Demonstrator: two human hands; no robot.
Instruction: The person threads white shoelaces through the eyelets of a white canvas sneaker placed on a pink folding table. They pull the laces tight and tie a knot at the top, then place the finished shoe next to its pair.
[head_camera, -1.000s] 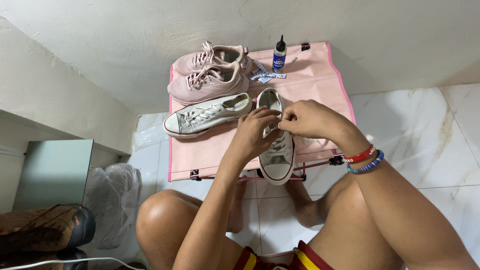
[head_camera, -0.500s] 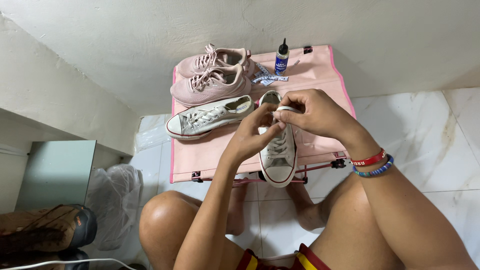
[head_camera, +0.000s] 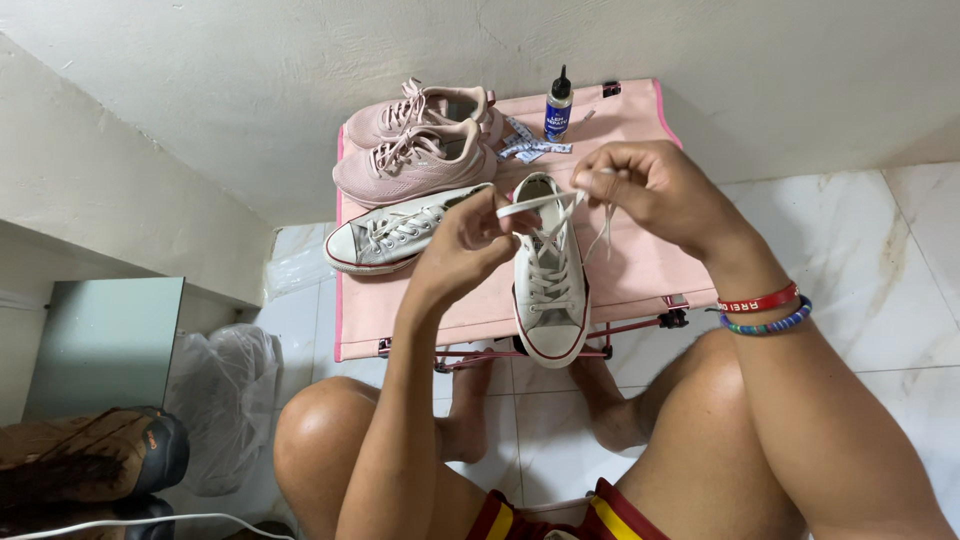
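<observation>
Left hand (head_camera: 462, 240) and right hand (head_camera: 650, 185) each pinch an end of the lace (head_camera: 535, 203) above the white sneaker (head_camera: 549, 280), which sits on the pink stool (head_camera: 640, 270). Uneven pulling could probably tip the sneaker off the stool's near edge.

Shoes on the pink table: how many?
4. Two pink sneakers side by side at the back left, a white sneaker on its side in front of them, and a white sneaker upright at the front edge, between both hands.
</observation>
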